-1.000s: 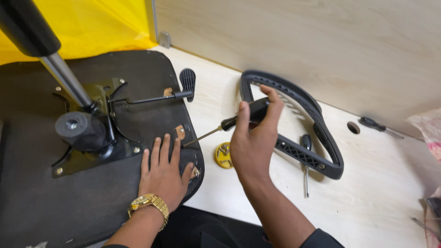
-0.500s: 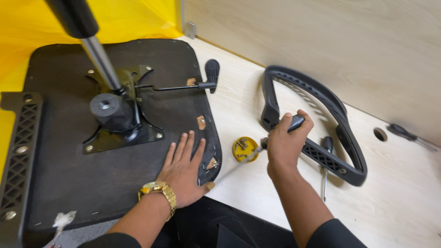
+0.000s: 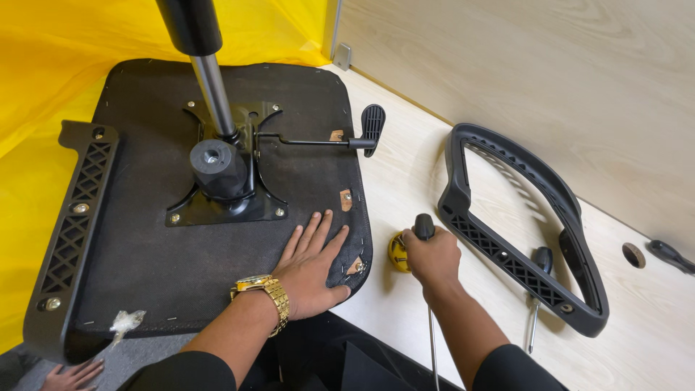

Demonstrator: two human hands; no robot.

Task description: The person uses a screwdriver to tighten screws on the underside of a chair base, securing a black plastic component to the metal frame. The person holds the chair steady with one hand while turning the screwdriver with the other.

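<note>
Moved since earlier: right hand [image 3: 432, 255] has drawn back from the loose armrest [image 3: 518, 221] toward the seat edge, and the screwdriver [image 3: 427, 289] now stands with its handle up and its shaft running down toward the person, instead of pointing across the desk [image 3: 405, 166].
Left hand: left hand [image 3: 313, 269] lies flat, fingers [image 3: 318, 233] spread and holding nothing, pressed on the black underside of the upturned seat [image 3: 145, 239] near its right edge; a gold watch [image 3: 264, 291] sits on the wrist.
Right hand: closed in a fist around the screwdriver's black handle, just beside a small yellow round object [image 3: 397, 251] on the desk.
Seat: lies bottom-up on the desk, with the metal mounting plate [image 3: 224, 199], the gas cylinder [image 3: 206, 80] rising from it and the adjusting lever [image 3: 340, 137] reaching right.
Fitted armrest: one armrest [image 3: 76, 217] is already screwed along the seat's left edge.
Loose armrest: lies on the desk well right of the seat, apart from both hands, with a second screwdriver [image 3: 537, 286] beside it.
Step in hand: seemingly the tool is being re-gripped while the seat is steadied, between fastenings.
Next move calls for: probably bringing the loose armrest to the seat's right edge, where bare holes [image 3: 346, 199] show, and lining the tip up square to a screw.
</note>
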